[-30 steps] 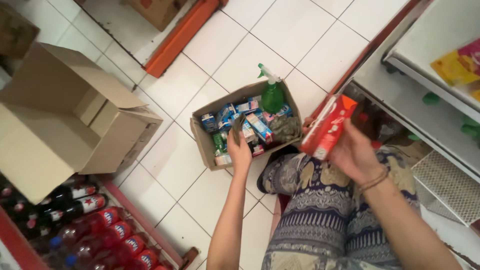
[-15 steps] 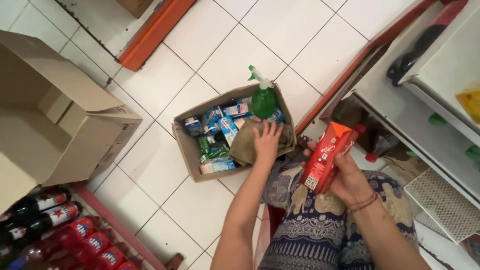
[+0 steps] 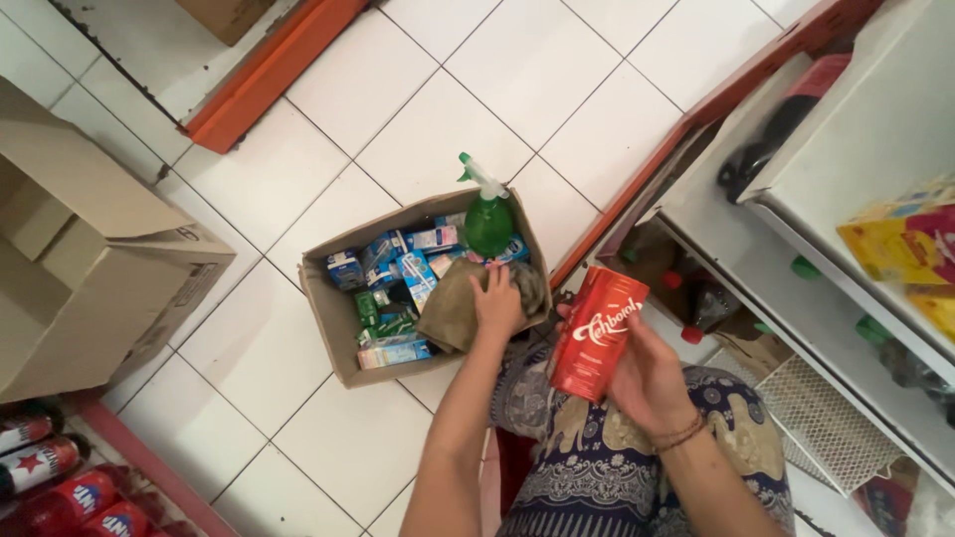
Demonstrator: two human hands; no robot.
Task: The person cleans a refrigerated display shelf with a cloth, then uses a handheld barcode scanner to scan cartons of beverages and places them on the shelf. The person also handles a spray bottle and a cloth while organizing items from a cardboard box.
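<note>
Red carton (image 3: 597,333), a tall slim pack with pale lettering on its face, sits in the right hand (image 3: 652,383) near the person's lap, above the blue patterned cloth (image 3: 617,477) of their clothing. Its long axis runs from near-left to far-right, slightly tilted, with the top end pointing toward the low shelf (image 3: 796,298) on the right. The right hand's fingers (image 3: 637,338) wrap its right side and back, clenched on it, so the pack lies just left of the palm. A little farther out and to the left, the left hand (image 3: 497,303) reaches into the open cardboard box (image 3: 333,328) on the white tiled floor (image 3: 298,418); its fingers lie spread and flat on a crumpled brownish cloth (image 3: 453,313) at the box's right end, pressing on it rather than clearly closed around it, so I cannot tell whether they grasp it. The left hand is the nearer one to the box, the right the nearer one to the shelf. Left of the cloth lie small blue and green packets (image 3: 388,268), packed loosely. At the box's far right corner stands a green spray bottle (image 3: 487,219), upright, with its white nozzle pointing left. Far left, well apart, a larger empty cardboard carton (image 3: 90,278) stands open on the floor.
</note>
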